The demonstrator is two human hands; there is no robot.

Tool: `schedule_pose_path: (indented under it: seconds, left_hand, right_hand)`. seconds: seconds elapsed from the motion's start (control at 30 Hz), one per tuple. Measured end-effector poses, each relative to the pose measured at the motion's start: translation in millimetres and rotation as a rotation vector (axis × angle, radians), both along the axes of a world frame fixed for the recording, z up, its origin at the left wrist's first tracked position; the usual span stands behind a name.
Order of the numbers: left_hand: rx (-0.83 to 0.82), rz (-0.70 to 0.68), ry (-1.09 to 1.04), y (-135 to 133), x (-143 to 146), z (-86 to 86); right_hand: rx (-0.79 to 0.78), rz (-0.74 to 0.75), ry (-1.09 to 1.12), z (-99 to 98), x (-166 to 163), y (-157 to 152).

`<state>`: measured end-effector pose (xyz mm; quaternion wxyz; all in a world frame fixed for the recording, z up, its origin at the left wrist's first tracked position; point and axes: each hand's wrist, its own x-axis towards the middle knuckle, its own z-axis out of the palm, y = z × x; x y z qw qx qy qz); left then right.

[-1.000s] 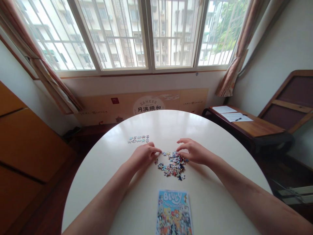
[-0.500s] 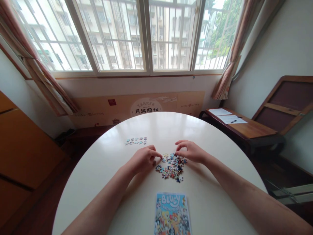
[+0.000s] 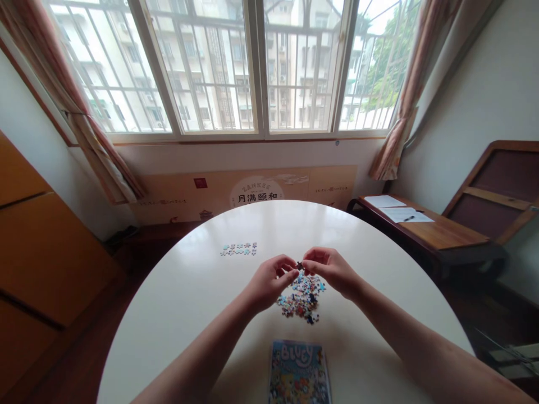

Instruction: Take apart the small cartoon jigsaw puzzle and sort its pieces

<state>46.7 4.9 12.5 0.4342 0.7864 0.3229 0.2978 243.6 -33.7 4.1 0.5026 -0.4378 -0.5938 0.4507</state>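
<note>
A dark jigsaw puzzle piece (image 3: 299,265) is up between my two hands, above the far edge of a loose pile of puzzle pieces (image 3: 301,297). My right hand (image 3: 330,268) pinches it from the right between thumb and index finger. From the left, the curled fingers and thumb of my left hand (image 3: 274,280) close in on its other edge and appear to touch it. My left hand covers part of the pile's left side. Two short rows of sorted puzzle pieces (image 3: 239,249) lie farther off to the left.
A blue picture box or booklet marked BLUEY (image 3: 300,370) lies near me on the round white table (image 3: 168,325). To the right stands a wooden chair (image 3: 452,227) with papers (image 3: 408,215) and a pen on its seat. Windows (image 3: 301,73) are ahead.
Both hands have left the pile's surface and come together above its far side. The dark piece is now lifted between their fingertips. The view has tilted slightly.
</note>
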Motion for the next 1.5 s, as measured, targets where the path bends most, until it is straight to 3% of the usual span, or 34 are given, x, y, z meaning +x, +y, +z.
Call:
schedule_pose_path:
  seconds: [0.13, 0.27, 0.43, 0.6, 0.73, 0.83, 1.2, 1.5]
  left_hand:
    - [-0.134, -0.046, -0.115, 1, 1, -3.4]
    - [-0.227, -0.017, -0.183, -1, 3, -2.4]
    - [-0.152, 0.077, -0.115, 18, -7, -3.5]
    - [0.075, 0.342, 0.261, 66, -69, 5.6]
    - [-0.018, 0.590, 0.448, 94, -127, 4.9]
    - [-0.073, 0.675, 0.540, 102, -147, -4.1]
    - [0.189, 0.838, 0.903, 107, -140, -17.5]
    - [0.057, 0.824, 0.986, 115, -150, -27.3]
  right_hand:
    - [0.012, 0.056, -0.030, -1.9, -3, -1]
    - [0.094, 0.043, -0.244, -3.5, -5, -5]
    - [0.308, -0.024, -0.557, -6.1, -2, -7]
    - [0.325, -0.280, -0.560, -18.0, 20, 9]
    - [0.288, -0.421, -0.512, -28.8, 35, 20]
    - [0.262, -0.441, -0.508, -35.3, 38, 23]
    - [0.231, -0.435, -0.508, -48.7, 39, 29]
    - [0.233, -0.444, -0.519, -47.8, 38, 30]
